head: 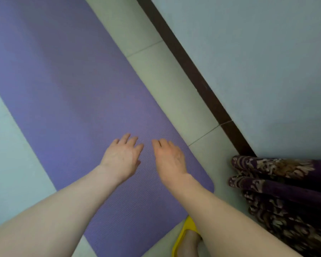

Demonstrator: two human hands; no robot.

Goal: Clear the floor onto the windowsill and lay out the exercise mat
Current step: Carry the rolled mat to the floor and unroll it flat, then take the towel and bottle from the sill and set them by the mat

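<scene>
A purple exercise mat [63, 86] lies unrolled and flat on the pale tiled floor [161, 84], running from the upper left down to its rounded near corner at the lower right. My left hand [121, 158] and my right hand [170, 158] hover side by side over the near end of the mat, palms down, fingers apart, holding nothing. Whether the palms touch the mat I cannot tell.
A dark skirting board [195, 71] runs diagonally along the light wall [258, 62] to the right of the mat. A purple patterned curtain [278, 186] hangs at the lower right corner. My foot in a yellow slipper [183, 236] stands just past the mat's near edge.
</scene>
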